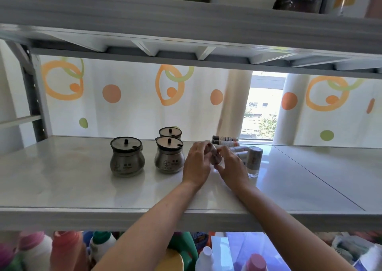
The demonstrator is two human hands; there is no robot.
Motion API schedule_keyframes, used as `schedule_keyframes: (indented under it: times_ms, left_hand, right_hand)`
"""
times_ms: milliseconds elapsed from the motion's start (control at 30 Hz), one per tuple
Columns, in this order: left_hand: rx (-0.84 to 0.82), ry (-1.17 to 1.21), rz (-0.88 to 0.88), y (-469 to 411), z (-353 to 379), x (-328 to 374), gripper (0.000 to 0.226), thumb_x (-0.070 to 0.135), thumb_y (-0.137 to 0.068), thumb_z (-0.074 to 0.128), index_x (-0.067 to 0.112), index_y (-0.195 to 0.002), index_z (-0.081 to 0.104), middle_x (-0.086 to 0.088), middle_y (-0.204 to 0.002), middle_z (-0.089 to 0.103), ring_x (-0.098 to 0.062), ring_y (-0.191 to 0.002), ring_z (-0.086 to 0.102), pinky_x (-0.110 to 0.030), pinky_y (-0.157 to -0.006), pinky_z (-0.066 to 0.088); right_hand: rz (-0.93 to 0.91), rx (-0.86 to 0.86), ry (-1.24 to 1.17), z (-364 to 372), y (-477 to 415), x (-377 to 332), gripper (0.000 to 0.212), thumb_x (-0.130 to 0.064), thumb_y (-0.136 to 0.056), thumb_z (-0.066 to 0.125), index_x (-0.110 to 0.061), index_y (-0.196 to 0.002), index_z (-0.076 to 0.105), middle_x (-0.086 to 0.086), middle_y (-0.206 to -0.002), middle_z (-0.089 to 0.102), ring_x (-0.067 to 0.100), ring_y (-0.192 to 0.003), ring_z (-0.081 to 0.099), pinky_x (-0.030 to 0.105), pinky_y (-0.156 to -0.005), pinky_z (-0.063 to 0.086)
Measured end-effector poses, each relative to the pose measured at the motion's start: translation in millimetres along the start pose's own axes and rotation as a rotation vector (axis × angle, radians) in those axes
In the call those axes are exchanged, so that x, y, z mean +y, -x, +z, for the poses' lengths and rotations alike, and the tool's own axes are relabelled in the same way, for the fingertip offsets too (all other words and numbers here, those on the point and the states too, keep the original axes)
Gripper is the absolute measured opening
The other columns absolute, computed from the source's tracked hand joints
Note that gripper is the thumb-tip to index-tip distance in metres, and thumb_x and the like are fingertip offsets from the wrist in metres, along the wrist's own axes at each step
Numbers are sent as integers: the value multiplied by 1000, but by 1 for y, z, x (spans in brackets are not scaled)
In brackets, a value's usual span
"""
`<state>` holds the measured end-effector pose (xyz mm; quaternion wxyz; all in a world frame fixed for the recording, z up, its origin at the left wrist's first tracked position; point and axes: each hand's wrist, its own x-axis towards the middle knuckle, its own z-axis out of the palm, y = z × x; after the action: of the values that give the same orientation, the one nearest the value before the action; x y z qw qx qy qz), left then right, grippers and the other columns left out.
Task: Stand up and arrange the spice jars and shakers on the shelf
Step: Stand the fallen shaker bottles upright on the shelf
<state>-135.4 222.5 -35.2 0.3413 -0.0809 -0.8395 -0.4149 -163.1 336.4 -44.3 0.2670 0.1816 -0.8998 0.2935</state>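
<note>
Three round steel spice jars with dark lids stand upright on the white shelf (82, 188): one at the left (126, 157), one in the middle (169, 156), one behind it (170, 132). My left hand (196, 164) and my right hand (231, 166) both hold one small shaker (215, 157), tilted between them. Just right of my right hand a glass shaker (254, 160) stands upright. Behind my hands a dark-capped shaker (225, 140) lies on its side, with other lying shakers (239, 149) partly hidden.
An upper shelf (186, 22) hangs low over the work area. A metal upright (33, 97) stands at the left. A patterned curtain (134, 97) closes the back. Detergent bottles (68, 250) crowd the level below.
</note>
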Motion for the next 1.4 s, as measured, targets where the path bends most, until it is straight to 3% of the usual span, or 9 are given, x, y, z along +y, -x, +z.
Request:
schedule_keyframes:
  times_ms: [133,467,633,800,933,1033,1100,1300,1400]
  left_hand:
    - [24,-13,44,-7,2,2,25,11,-93,51,7,-114,63,-8,-118,62,-23,-114,54,-22,-98,35]
    - [-209,-145,94,-30,-23,0,22,16,-88,59,12,-107,68,-7,-110,68,-23,-103,61,-34,-91,49]
    - [-480,-207,34,-62,-54,18,31,24,-95,53,12,-120,64,-6,-125,65,-21,-114,60,-25,-95,42]
    - [-600,-457,-15,-99,-61,27,32,13,-95,48,8,-124,61,-7,-133,59,-23,-124,52,-26,-100,38]
    - [-781,-666,-59,-111,-43,15,22,13,-82,68,9,-104,67,-12,-105,64,-21,-97,56,-28,-83,44]
    - [-871,-758,-89,-116,-26,4,14,16,-76,75,9,-82,65,-9,-82,61,-20,-82,51,-28,-71,42]
    - [-912,-800,-114,-118,-19,0,21,18,-72,78,12,-70,58,-5,-72,54,-21,-77,47,-25,-66,37]
    - [-959,-803,-164,-126,-7,-11,32,17,-76,75,3,-105,68,-16,-97,67,-21,-79,53,-25,-56,40]
    - [-991,-753,-198,-128,-6,-13,33,15,-78,73,0,-107,68,-11,-88,63,-19,-79,55,-28,-68,44]
  right_hand:
    - [130,-95,-220,-1,0,-11,40,-13,-75,72,-10,-107,49,10,-98,71,27,-88,69,38,-78,55]
    - [208,-178,-256,-5,2,-14,48,-20,-73,77,-10,-109,47,5,-96,68,15,-79,59,28,-72,48]
    - [175,-392,-150,-29,-21,-13,73,-6,-71,75,-13,-134,38,15,-120,59,30,-109,58,41,-89,51]
    - [79,-332,55,-66,-69,-11,49,7,-75,60,-8,-122,58,15,-115,65,26,-109,57,28,-86,47]
    - [-26,-433,246,-64,-89,-16,42,5,-77,62,-9,-117,63,9,-119,65,22,-109,59,24,-86,45]
    - [-84,-521,356,-45,-99,-14,39,-2,-71,70,-16,-107,69,3,-113,67,21,-106,61,29,-90,49]
    - [-78,-546,371,-29,-106,-7,39,-6,-65,75,-25,-99,70,1,-108,68,21,-101,63,35,-88,52]
    - [-69,-615,407,-18,-112,-7,43,-9,-65,81,-14,-106,68,7,-111,68,21,-102,62,29,-85,50]
    - [-33,-634,371,-13,-117,-5,37,-8,-64,81,-10,-98,71,9,-105,70,16,-83,55,21,-70,40]
